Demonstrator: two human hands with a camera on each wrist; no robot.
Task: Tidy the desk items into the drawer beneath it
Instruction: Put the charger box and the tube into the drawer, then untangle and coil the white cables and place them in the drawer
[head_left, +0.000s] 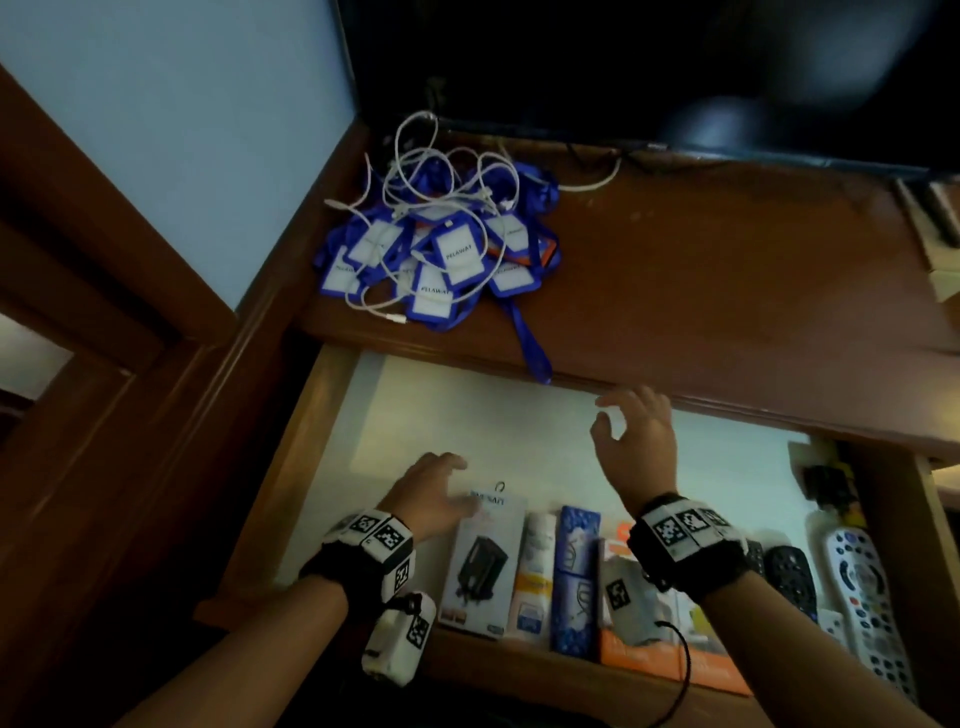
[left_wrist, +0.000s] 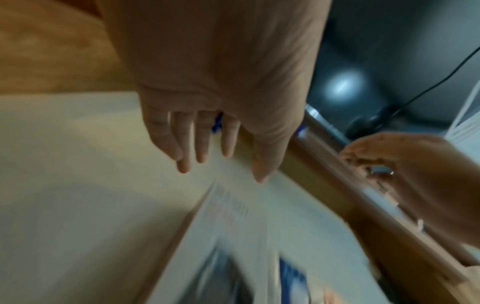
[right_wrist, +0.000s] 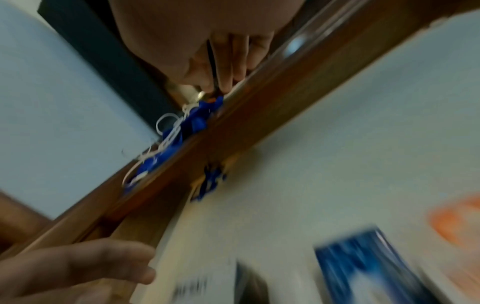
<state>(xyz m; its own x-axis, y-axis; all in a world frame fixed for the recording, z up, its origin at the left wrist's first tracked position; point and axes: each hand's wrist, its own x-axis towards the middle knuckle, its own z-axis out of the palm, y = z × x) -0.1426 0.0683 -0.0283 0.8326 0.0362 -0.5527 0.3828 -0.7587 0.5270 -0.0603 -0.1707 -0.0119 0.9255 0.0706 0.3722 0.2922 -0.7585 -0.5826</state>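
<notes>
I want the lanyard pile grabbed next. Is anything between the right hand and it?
Nothing visible. The right hand hovers open over the drawer; only bare desktop separates it from the lanyard pile.

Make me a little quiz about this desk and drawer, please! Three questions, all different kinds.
1. True or false: the pile of blue badge holders already lies inside the open drawer.
2. Which hand is nearer the desk edge? A) left hand B) right hand
3. Fill in: the white cable lies tangled on top of the ____ .

Key:
1. False, the pile sits on the desk.
2. B; it holds nothing.
3. Badge holders.
</notes>
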